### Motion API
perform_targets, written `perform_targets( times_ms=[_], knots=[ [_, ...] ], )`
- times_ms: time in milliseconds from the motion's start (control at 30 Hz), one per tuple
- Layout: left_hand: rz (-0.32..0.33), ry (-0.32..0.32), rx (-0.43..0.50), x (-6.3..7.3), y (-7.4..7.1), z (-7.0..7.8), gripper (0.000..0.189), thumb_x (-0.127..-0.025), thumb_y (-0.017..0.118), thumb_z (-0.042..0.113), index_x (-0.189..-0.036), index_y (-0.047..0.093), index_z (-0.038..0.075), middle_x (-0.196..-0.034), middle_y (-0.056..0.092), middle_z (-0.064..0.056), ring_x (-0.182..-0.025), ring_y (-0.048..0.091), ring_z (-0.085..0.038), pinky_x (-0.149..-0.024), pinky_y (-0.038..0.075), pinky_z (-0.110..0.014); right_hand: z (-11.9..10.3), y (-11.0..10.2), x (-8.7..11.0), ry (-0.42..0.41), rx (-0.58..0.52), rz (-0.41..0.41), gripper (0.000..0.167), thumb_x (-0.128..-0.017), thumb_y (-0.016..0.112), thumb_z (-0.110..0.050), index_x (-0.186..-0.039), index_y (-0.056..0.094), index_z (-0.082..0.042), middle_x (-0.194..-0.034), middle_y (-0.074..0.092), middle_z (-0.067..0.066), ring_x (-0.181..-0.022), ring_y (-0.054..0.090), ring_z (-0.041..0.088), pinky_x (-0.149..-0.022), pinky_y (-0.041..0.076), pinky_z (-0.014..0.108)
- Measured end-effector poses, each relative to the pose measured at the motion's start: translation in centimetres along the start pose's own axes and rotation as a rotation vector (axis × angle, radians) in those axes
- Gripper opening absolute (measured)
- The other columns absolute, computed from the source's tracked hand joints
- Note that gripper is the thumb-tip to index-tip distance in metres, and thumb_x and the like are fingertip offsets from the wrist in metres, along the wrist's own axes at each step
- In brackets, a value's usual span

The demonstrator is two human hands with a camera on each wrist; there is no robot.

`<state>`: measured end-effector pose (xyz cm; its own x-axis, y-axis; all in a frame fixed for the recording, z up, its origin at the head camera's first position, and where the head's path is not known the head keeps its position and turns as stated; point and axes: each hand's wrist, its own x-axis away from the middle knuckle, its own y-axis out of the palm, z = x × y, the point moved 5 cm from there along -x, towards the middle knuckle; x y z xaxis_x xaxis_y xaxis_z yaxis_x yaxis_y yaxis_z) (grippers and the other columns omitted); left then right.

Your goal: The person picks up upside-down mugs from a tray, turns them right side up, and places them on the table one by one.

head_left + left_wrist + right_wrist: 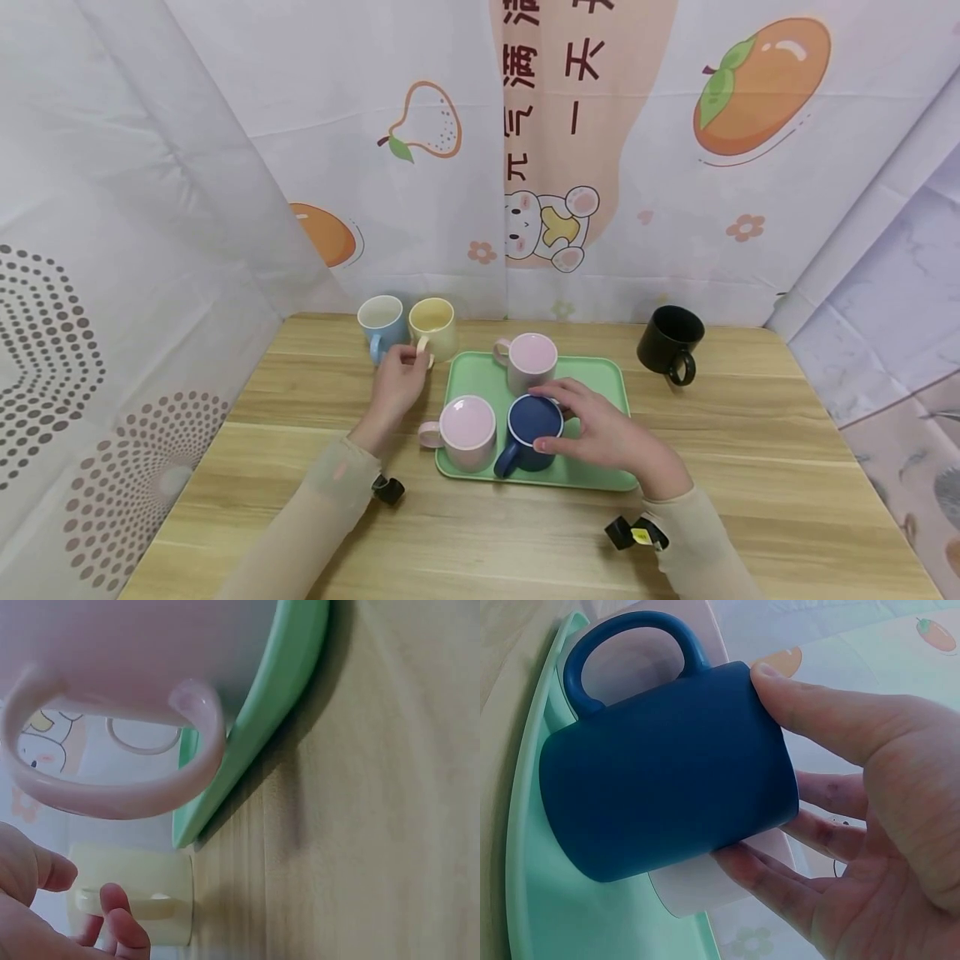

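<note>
My right hand (pixel 588 421) grips a dark blue mug (pixel 660 772) by its rim end, thumb on one side and fingers on the other. The mug is over the green tray (pixel 600 479), its handle toward the front left. My left hand (pixel 400 379) is at the handle of a yellow mug (pixel 442 329) behind the tray's left corner. In the left wrist view, its thumb and fingers (pixel 127 930) are apart beside that handle; contact is hard to tell. Two pink mugs, one at the front left (pixel 468 437) and one at the back (pixel 531 364), stand on the tray.
A light blue mug (pixel 382 321) stands left of the yellow one, at the back edge of the wooden table (pixel 480 542). A black mug (pixel 670 340) is at the back right. A printed curtain (pixel 435 208) hangs behind the table.
</note>
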<state>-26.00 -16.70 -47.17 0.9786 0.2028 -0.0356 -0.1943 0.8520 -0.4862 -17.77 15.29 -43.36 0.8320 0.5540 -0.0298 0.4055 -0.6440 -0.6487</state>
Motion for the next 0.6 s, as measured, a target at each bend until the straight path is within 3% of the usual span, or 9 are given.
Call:
perform_targets(
  times_ms=[300,600],
  knots=[
    [-0.036,0.076,-0.012,1.6,-1.1,1.2,0.037,-0.106,0.062,0.02,-0.133,0.059,-0.006,-0.122,0.067,-0.025,-0.111,0.067,-0.039,-0.098,0.054,-0.049,-0.1,0.0,0.1,-0.001,0.0,-0.005,0.072,-0.096,0.088,-0.037,-0.155,0.059,-0.009,-0.143,0.06,0.01,-0.114,0.065,0.022,-0.099,0.059,0.057],
    [-0.197,0.134,-0.013,4.8,-1.2,2.0,0.021,-0.107,0.069,0.016,-0.119,0.07,0.0,-0.104,0.071,-0.013,-0.078,0.064,-0.017,-0.066,0.053,-0.024,-0.1,0.0,0.0,-0.004,0.007,-0.003,0.072,-0.096,0.088,-0.037,-0.155,0.059,-0.009,-0.143,0.061,0.009,-0.114,0.065,0.021,-0.099,0.06,0.054]
  ],
)
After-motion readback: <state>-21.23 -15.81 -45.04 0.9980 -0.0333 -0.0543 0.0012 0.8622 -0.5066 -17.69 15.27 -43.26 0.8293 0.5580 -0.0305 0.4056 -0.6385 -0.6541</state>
